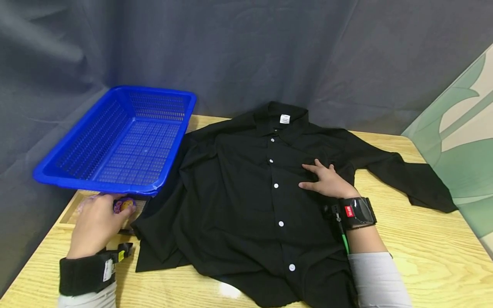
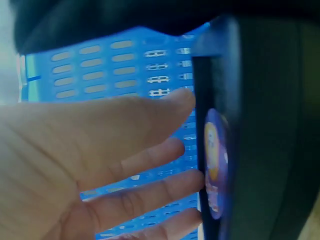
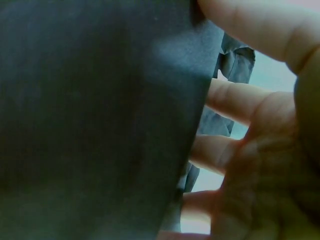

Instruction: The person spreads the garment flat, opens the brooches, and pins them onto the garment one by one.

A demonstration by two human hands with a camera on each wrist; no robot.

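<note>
Basically right hand (image 1: 327, 182) lies flat, fingers spread, on the shirt (image 1: 246, 201); left hand (image 1: 98, 222) fingers straight, touching the basket (image 1: 115, 141) rim.

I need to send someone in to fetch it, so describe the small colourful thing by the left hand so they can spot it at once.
Start at the blue basket on the table's left side. Just under its near rim, the left hand reaches a small round purple and yellow object, fingertips at it. It lies beside the black shirt's left edge, the only brightly coloured small item there.

Staged recording table (grey backdrop (image 1: 246, 47))
</note>
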